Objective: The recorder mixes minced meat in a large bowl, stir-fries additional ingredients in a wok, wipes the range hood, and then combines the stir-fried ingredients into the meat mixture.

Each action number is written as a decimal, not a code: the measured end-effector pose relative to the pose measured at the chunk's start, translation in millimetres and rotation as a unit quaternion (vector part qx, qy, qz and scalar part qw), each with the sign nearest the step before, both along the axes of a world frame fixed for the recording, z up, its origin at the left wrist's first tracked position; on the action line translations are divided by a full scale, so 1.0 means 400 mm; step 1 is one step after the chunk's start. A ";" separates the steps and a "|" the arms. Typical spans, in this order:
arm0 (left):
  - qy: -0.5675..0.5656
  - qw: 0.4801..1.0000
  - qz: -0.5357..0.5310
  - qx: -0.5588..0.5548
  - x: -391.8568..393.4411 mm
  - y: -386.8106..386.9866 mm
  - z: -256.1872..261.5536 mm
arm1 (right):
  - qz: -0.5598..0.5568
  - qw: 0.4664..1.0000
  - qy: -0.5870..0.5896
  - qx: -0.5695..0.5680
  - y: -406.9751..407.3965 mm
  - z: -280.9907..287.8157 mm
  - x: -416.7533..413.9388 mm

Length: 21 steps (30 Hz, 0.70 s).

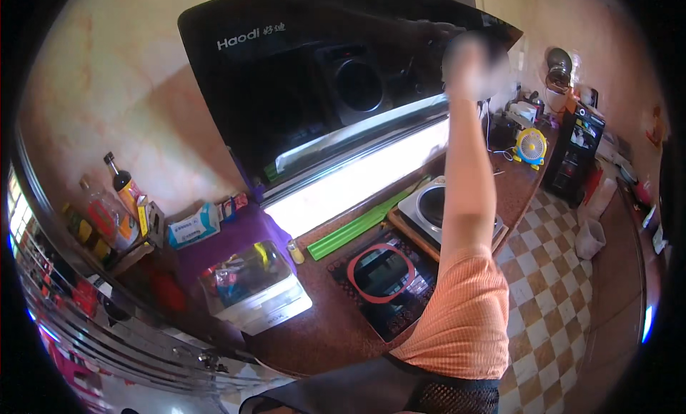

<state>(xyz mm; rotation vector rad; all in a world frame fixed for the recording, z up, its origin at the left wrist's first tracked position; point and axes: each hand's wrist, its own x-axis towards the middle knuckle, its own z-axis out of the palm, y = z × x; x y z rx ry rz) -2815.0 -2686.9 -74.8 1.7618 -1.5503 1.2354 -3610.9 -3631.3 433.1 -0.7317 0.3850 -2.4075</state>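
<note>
An arm in an orange ribbed sleeve reaches up to the right end of a black glossy range hood. It looks like my right arm, and my right hand is blurred against the hood's face, so its fingers and any hold cannot be made out. My left hand is out of view. Below the hood, a black induction cooktop with a red ring marking lies on the brown counter. Beside it a white hot plate on a wooden board is partly hidden by the arm.
Green folded plastic runs along the window ledge. Left are a clear storage box, a wipes pack and a dark sauce bottle. A small yellow-and-blue fan stands right, near a black rack.
</note>
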 end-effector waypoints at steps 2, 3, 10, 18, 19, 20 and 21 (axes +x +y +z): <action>0.001 1.000 -0.001 -0.001 -0.018 0.014 -0.005 | 0.008 0.995 0.043 -0.086 0.056 -0.021 0.117; 0.000 1.000 -0.002 -0.001 -0.025 0.020 -0.007 | -0.002 0.986 0.115 -0.119 0.085 -0.041 0.177; -0.011 1.000 -0.012 -0.010 -0.058 0.065 -0.025 | -0.369 0.726 0.467 -0.345 0.298 -0.099 0.517; -0.005 0.999 -0.009 -0.046 -0.219 0.040 -0.017 | -0.002 0.963 0.080 -0.259 0.065 0.058 0.200; -0.002 0.998 -0.036 -0.055 -0.349 -0.196 0.174 | -0.169 0.964 0.063 -0.194 0.070 0.089 0.078; -0.010 0.998 -0.034 -0.050 -0.331 -0.165 0.189 | -0.226 0.970 0.055 -0.073 -0.013 0.068 -0.029; -0.014 0.998 -0.031 -0.048 -0.291 -0.107 0.147 | -0.277 0.958 0.052 0.045 -0.079 0.043 -0.076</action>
